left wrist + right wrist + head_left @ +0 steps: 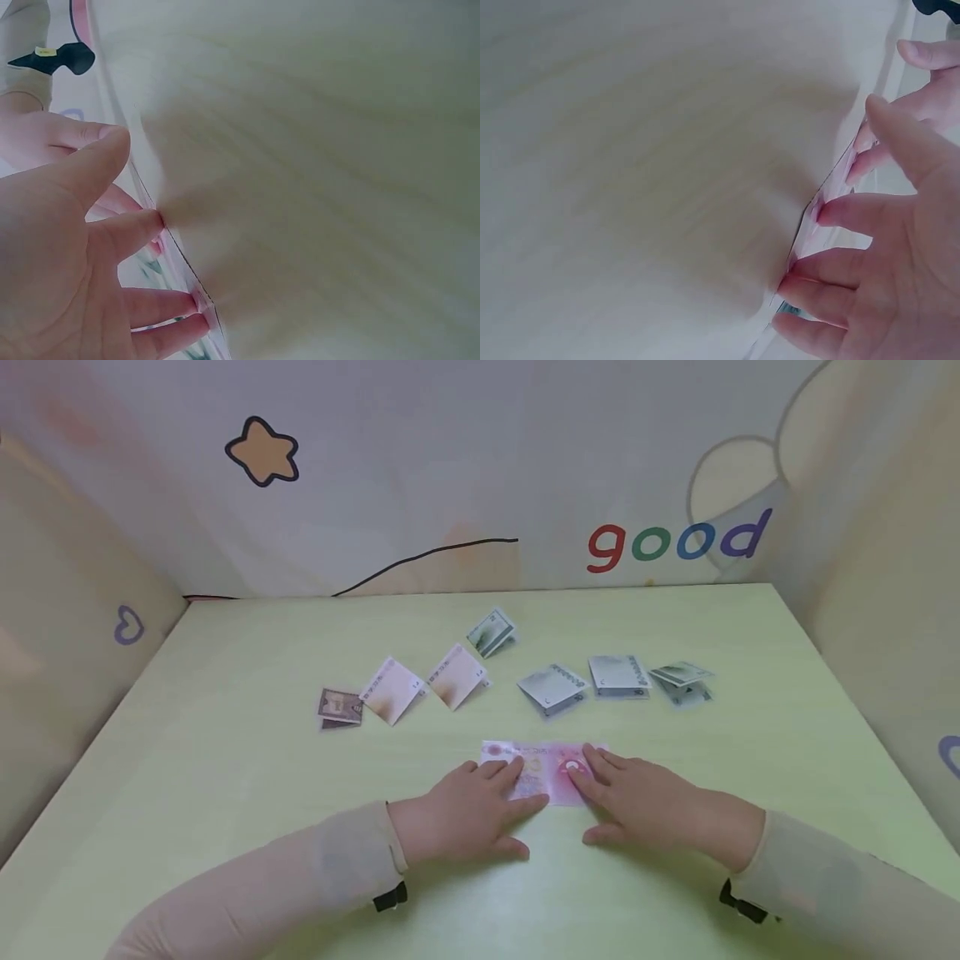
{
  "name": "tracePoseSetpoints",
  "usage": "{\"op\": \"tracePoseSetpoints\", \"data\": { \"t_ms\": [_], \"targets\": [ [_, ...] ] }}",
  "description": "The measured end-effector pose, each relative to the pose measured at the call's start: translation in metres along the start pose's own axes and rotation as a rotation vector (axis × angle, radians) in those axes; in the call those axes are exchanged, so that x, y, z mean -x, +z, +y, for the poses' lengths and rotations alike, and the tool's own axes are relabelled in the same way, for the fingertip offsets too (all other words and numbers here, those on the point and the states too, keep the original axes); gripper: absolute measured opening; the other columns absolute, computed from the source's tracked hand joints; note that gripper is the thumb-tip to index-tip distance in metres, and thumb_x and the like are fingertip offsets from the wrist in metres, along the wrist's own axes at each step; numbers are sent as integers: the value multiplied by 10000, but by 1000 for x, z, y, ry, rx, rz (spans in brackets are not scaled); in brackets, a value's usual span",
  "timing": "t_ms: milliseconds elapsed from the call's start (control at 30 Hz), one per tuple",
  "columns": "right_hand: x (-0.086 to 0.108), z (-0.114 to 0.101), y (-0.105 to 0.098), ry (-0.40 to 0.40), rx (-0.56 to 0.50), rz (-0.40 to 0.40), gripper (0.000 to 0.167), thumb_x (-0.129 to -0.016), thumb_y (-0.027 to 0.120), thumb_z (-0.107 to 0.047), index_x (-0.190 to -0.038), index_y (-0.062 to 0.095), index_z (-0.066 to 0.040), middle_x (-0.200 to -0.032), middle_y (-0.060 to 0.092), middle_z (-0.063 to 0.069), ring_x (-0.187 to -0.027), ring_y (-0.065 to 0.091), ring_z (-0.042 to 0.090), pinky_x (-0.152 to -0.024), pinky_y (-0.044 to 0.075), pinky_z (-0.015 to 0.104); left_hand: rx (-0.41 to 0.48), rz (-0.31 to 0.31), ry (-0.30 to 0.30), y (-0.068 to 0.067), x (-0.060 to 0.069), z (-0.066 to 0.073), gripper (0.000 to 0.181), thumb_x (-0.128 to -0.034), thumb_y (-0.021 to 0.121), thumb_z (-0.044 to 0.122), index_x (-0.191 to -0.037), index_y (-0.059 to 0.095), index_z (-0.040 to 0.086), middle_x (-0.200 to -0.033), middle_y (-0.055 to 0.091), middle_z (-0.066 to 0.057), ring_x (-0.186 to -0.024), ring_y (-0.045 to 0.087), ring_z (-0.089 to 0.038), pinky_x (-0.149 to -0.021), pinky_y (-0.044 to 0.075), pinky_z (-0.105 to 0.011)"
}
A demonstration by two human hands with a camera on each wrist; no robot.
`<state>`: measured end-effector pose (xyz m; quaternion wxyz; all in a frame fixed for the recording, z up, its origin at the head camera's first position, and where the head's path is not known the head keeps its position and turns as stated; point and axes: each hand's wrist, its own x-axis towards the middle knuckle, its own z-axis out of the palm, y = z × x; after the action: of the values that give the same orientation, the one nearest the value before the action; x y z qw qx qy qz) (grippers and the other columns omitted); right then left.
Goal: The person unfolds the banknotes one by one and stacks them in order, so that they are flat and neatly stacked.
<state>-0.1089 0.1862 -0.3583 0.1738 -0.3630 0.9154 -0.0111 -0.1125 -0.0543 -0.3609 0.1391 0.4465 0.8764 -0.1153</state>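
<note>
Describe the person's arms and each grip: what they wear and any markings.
The left sleeve and right sleeve are long and pale beige, reaching the wrists. A left black piece and a right black piece show at the wrists; the right one bears a small yellow label. The left grip and right grip are gloveless.

1. Near banknote [551, 772]: on the surface [225, 760], left hand [480, 810] on its left part, right hand [656, 797] on its right part.
2. Beyond it, to the left: leftmost banknote [341, 705]; just right of that, second banknote [392, 689]; farther right, third banknote [455, 675].
3. Farthest banknote [491, 631]: behind and right of the third.
4. Beyond the near banknote, rightward in order: fifth banknote [552, 687], sixth banknote [618, 672], rightmost banknote [681, 673].
5. Back wall [427, 477]: behind the surface.
</note>
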Motion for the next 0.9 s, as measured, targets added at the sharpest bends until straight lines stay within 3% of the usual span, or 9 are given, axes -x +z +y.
{"op": "tracePoseSetpoints", "data": {
  "t_ms": [300,533,900],
  "targets": [
    [4,4,-3,14,-53,-34,796,-872,532,-553,-1446,318,-44,-1482,226,250,-1338,259,402,-1017,314,518,106,-29,32,-2,2,-8,611,-913,394,604,-1457,304,341,-1518,211,-136,-1365,254,-290,-1020,330,-478],
    [5,11,-2,15,-56,-32,782,-875,543,-538,-1467,287,-97,-1508,206,191,-1353,246,369,-1011,323,522,113,-11,40,0,5,-13,591,-921,428,565,-1453,324,329,-1522,205,-122,-1372,246,-263,-1010,339,-479],
    [9,13,-1,0,-70,-20,753,-885,524,-540,-1456,318,-94,-1504,230,179,-1349,259,363,-1003,333,522,224,4,50,4,14,-22,546,-926,458,529,-1402,440,262,-1504,269,-87,-1367,264,-223,-993,364,-473]
  ]
}}
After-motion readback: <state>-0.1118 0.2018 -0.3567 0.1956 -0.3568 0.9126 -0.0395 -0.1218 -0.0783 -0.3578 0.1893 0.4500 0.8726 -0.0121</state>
